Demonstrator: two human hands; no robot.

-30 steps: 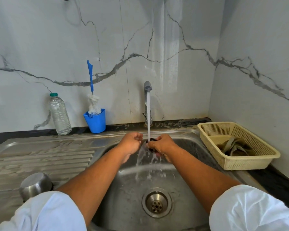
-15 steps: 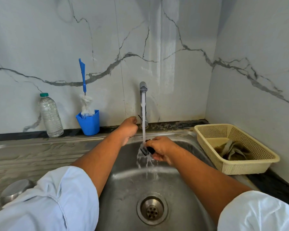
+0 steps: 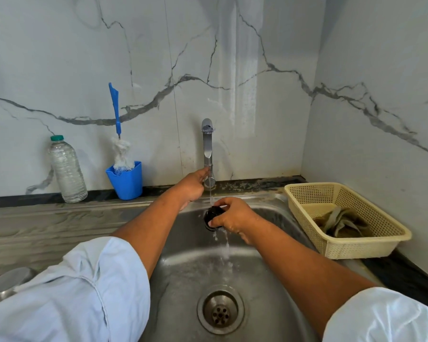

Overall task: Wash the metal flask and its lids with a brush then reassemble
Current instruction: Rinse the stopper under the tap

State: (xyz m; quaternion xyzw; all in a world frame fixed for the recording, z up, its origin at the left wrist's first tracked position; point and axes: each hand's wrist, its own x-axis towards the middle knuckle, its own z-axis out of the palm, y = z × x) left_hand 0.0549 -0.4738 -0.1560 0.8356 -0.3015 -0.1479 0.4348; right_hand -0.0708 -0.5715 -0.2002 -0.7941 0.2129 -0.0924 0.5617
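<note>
My right hand (image 3: pixel 232 215) grips a small black lid (image 3: pixel 213 216) over the steel sink (image 3: pixel 188 257), under a thin stream from the tap (image 3: pixel 207 144). My left hand (image 3: pixel 192 185) reaches to the tap's base, fingers on its handle. The blue-handled bottle brush (image 3: pixel 116 124) with white bristles stands in a blue cup (image 3: pixel 126 180) at the back. A metal piece, a flask part or steel cup (image 3: pixel 3 285), sits at the lower left on the drainboard, partly hidden by my left sleeve.
A clear plastic bottle (image 3: pixel 67 169) with a green cap stands left of the blue cup. A cream plastic basket (image 3: pixel 307 198) holding a cloth (image 3: pixel 341 222) sits right of the sink. The drain (image 3: pixel 220 309) lies at the basin's bottom. Marble walls close the back and right.
My left hand left the lid and moved up to the tap handle. The water stream has thinned. My right hand alone now holds the lid.
</note>
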